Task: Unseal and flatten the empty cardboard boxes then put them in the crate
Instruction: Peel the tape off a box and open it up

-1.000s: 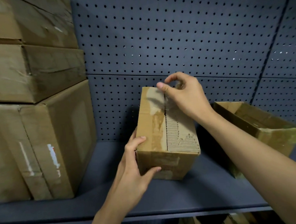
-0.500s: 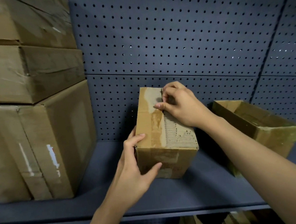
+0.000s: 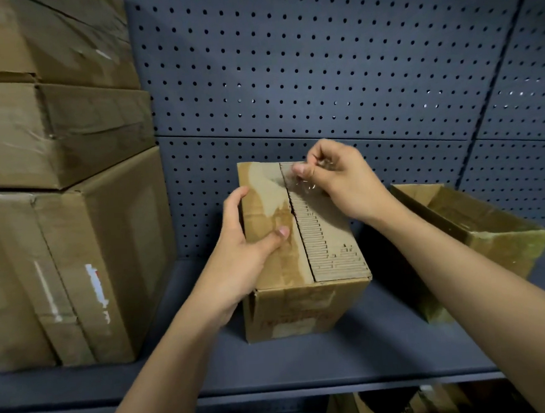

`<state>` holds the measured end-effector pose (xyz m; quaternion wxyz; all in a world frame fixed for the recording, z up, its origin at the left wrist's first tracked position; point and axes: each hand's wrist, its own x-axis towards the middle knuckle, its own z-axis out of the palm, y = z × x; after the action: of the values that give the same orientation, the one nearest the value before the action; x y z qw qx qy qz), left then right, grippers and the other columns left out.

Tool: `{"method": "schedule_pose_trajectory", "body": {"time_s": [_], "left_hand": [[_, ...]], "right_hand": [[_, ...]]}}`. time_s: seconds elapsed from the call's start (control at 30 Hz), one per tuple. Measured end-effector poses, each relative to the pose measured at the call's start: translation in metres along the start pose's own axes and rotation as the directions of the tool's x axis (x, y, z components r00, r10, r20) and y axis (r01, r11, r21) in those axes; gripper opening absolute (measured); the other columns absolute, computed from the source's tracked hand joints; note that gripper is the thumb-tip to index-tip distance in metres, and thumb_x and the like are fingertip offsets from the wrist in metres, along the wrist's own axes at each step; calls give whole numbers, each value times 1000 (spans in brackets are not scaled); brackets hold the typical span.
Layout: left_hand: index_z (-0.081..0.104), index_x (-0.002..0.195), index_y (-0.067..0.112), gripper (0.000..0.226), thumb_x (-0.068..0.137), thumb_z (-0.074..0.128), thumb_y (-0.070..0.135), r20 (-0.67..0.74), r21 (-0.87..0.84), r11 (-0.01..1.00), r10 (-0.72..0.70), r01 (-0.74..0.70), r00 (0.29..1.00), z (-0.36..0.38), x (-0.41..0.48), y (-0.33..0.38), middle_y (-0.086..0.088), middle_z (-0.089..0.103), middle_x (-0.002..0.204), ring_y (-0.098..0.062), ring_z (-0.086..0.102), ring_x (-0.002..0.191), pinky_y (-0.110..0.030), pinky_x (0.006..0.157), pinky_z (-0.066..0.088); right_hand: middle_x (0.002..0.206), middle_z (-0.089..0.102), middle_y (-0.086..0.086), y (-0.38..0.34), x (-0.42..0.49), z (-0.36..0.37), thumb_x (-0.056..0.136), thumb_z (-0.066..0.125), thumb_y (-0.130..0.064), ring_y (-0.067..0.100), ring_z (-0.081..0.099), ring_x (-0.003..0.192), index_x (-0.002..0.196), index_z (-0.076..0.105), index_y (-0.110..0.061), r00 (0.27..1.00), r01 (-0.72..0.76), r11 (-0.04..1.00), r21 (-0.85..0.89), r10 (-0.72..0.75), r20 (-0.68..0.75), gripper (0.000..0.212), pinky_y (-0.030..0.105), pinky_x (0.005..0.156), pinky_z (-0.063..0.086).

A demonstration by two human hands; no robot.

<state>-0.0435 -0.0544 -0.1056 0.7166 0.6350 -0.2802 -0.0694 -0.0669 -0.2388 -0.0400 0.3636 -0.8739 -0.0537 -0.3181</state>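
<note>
**Clear tape pinched at the box's top seam**

A small cardboard box (image 3: 304, 259) stands on the grey shelf (image 3: 340, 359). The left hand (image 3: 245, 253) grips its top left edge, thumb pressing the flap. The right hand (image 3: 333, 176) pinches clear tape (image 3: 305, 184) at the far seam end.

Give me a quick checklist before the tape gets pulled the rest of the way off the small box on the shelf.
1. Box steadied: ok. The left hand grips the small box at its left top edge, thumb on the top.
2. Tape in grip: ok. The right hand pinches clear tape at the far end of the top seam.
3. Seam freed: not ok. The top flaps remain closed.
4. Pull path clear: ok. Nothing lies on the near part of the top.
5. Room alongside: ok. The open box stands apart on the right, the stacked boxes on the left.
6. Crate in reach: cannot tell. No crate is in view.
</note>
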Motion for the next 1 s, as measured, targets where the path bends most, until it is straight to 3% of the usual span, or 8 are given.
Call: {"method": "schedule_pose_trajectory", "body": {"time_s": [0.07, 0.17, 0.4, 0.53, 0.67, 0.8, 0.93, 1.0], "left_hand": [[32, 140, 50, 69, 89, 71, 22, 15, 13, 1000, 6, -6, 1000, -1, -2, -2, 15, 54, 135, -7, 59, 119, -41, 102, 50], [33, 142, 50, 70, 90, 70, 22, 14, 38, 999, 18, -18, 1000, 0, -5, -4, 13, 49, 143, -10, 54, 126, -42, 106, 46], [30, 148, 44, 71, 93, 66, 14, 17, 43, 997, 56, -57, 998, 3, -15, 1, 16, 52, 140, -1, 56, 121, -34, 105, 47], [31, 146, 49, 72, 93, 66, 15, 29, 62, 996, 59, -61, 998, 2, -18, -1, 23, 56, 134, 2, 57, 119, -36, 106, 46], [30, 144, 54, 73, 93, 66, 15, 41, 117, 987, 107, -112, 993, 3, -21, -4, 31, 53, 132, 5, 53, 122, -37, 110, 43], [27, 142, 55, 79, 93, 66, 7, 23, 136, 979, 149, -150, 989, 5, -24, -13, 40, 50, 128, 10, 50, 122, -36, 111, 41], [16, 135, 71, 88, 91, 68, 16, 20, 85, 978, 191, -192, 981, 2, -27, -21, 20, 41, 151, -6, 47, 135, -48, 113, 38], [15, 136, 70, 90, 90, 67, 14, 21, 95, 973, 209, -210, 978, 2, -28, -24, 24, 39, 151, -6, 45, 136, -49, 113, 37]], "right_hand": [[53, 55, -14, -4, 1, -4, 95, 66, -22, -4, 47, 46, 81, 52, -11, 1000, -28, 999, 35, 28, -7, 23, 13, 50, 34], [61, 56, -10, -11, 3, -6, 95, 65, -22, -4, 45, 44, 83, 53, -6, 999, -39, 998, 54, 41, -31, 23, 9, 48, 33], [65, 62, -4, -20, 5, -10, 97, 62, -18, -5, 54, 52, 86, 53, -3, 987, -78, 986, 148, 97, -129, 21, 10, 54, 40], [85, 62, 25, -23, 8, -16, 100, 55, -11, 25, 69, 78, 83, 46, -7, 971, -81, 934, 347, 153, -185, 20, 11, 51, 46], [89, 63, 25, -18, 14, -17, 103, 52, -15, 31, 74, 81, 82, 41, -12, 934, -54, 908, 415, 193, -300, 24, 24, 57, 51], [86, 69, 13, -11, 17, -9, 105, 45, -18, 24, 75, 80, 84, 37, -14, 880, 25, 871, 491, 214, -425, 23, 41, 80, 58], [79, 69, 13, -14, 16, -9, 106, 42, -17, 23, 74, 72, 85, 37, -12, 891, 67, 864, 499, 173, -419, 22, 32, 69, 57], [75, 70, 10, -15, 16, -10, 106, 43, -18, 22, 73, 69, 86, 39, -11, 900, 62, 849, 524, 180, -397, 21, 37, 73, 60]]}}
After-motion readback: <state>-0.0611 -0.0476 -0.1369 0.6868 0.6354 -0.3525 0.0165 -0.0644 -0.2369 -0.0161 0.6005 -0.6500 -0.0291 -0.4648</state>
